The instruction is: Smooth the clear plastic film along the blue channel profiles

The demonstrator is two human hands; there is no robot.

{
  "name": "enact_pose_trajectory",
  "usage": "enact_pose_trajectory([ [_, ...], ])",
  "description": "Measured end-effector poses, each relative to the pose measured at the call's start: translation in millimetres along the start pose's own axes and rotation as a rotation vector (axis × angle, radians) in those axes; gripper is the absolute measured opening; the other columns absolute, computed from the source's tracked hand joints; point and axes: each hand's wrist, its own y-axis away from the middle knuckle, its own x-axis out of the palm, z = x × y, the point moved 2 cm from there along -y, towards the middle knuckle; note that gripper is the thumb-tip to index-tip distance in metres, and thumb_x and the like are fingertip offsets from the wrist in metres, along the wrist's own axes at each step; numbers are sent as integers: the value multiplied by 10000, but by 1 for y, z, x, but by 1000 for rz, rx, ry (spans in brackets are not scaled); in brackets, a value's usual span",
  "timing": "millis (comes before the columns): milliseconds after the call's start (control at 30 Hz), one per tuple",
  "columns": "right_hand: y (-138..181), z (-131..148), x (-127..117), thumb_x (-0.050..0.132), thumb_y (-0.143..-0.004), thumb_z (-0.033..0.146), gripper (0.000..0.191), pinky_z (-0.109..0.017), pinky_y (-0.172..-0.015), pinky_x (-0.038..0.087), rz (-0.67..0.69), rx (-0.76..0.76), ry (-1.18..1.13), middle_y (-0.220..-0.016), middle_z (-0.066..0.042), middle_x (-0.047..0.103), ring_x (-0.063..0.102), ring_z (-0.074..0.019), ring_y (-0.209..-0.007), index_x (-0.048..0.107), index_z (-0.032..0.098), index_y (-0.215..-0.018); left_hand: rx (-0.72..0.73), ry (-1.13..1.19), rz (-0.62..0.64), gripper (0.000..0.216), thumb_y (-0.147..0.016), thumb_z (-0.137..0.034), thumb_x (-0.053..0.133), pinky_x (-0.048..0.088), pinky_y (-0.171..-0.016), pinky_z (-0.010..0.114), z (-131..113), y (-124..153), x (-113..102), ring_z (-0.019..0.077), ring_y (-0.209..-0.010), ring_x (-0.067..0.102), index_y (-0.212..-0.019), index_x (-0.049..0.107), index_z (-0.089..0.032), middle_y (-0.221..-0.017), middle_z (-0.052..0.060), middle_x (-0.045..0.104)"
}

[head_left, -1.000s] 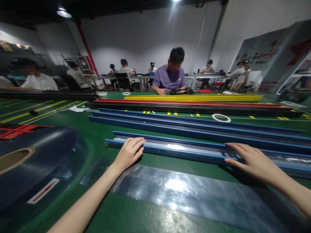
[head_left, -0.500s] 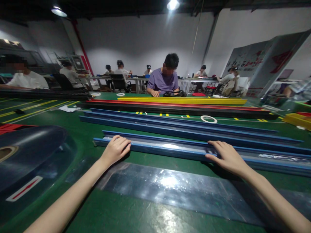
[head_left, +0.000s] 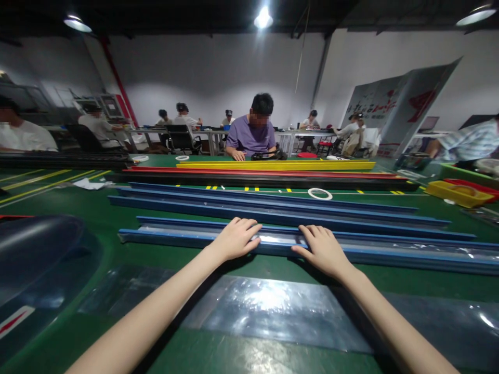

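A long blue channel-shaped profile (head_left: 167, 240) lies across the green table in front of me. Over it rests my left hand (head_left: 237, 240), fingers stretched toward the far edge and thumb by the near edge. My right hand (head_left: 324, 250) lies on the same profile a short way to the right, its fingers spread and its thumb apart. Between the hands, a shiny clear strip (head_left: 277, 239) shows inside the channel. Nearer to me, a transparent plastic sheet (head_left: 280, 317) lies flat, partly covered by my forearms.
Behind lie more blue profiles (head_left: 273, 213), a black-and-red profile (head_left: 265, 176), a yellow profile (head_left: 273, 165) and a white ring (head_left: 319, 194). A dark glossy roll (head_left: 39, 249) sits at left, a yellow tray (head_left: 456, 193) at right. A person (head_left: 251, 130) sits opposite.
My left hand has moved right along the blue profile, closer to my right hand, which stays at about the same place on it. The view has turned slightly to the right.
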Motion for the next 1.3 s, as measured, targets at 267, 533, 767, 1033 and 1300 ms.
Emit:
enact_pose_trajectory([
  [267, -13, 27, 0, 235, -793, 608, 680, -384, -813, 327, -5, -11, 11, -1028, -162, 531, 456, -273, -955, 436, 102, -1199, -130, -178, -23, 394, -864, -365, 285, 384, -741, 313, -18, -24, 27, 198, -841, 551, -1084, 522, -140, -903, 99, 604],
  [533, -29, 56, 5, 263, -782, 615, 674, -394, -847, 311, -94, 41, -1, -1019, -161, 545, 457, -270, -962, 456, 103, -1175, -136, -256, -19, 351, -859, -310, 286, 412, -700, 305, 9, -12, 24, 187, -761, 559, -988, 558, -130, -797, 88, 601],
  [767, -38, 74, 11, 316, -809, 543, 641, -392, -948, 276, -110, -61, -32, -1194, -166, 486, 396, -268, -1123, 379, 79, -1247, -125, -290, -26, 371, -850, -292, 281, 447, -714, 302, 45, 12, 16, 190, -785, 589, -998, 576, -122, -852, 90, 636],
  [1033, -8, 31, 10, 413, -809, 412, 548, -399, -989, 269, -69, -255, 37, -1359, -96, 318, 244, -253, -1249, 344, 144, -1282, -147, -310, -63, 440, -825, -314, 247, 474, -757, 316, 92, 43, 8, 199, -857, 604, -987, 612, -128, -963, 92, 648],
  [1300, 21, -30, 12, 366, -828, 428, 565, -405, -997, 261, -73, -118, 95, -1392, -64, 252, 180, -224, -1276, 249, 204, -1333, -238, -316, -60, 491, -811, -337, 211, 472, -789, 318, 130, 69, 1, 203, -910, 598, -982, 625, -134, -991, 87, 642],
])
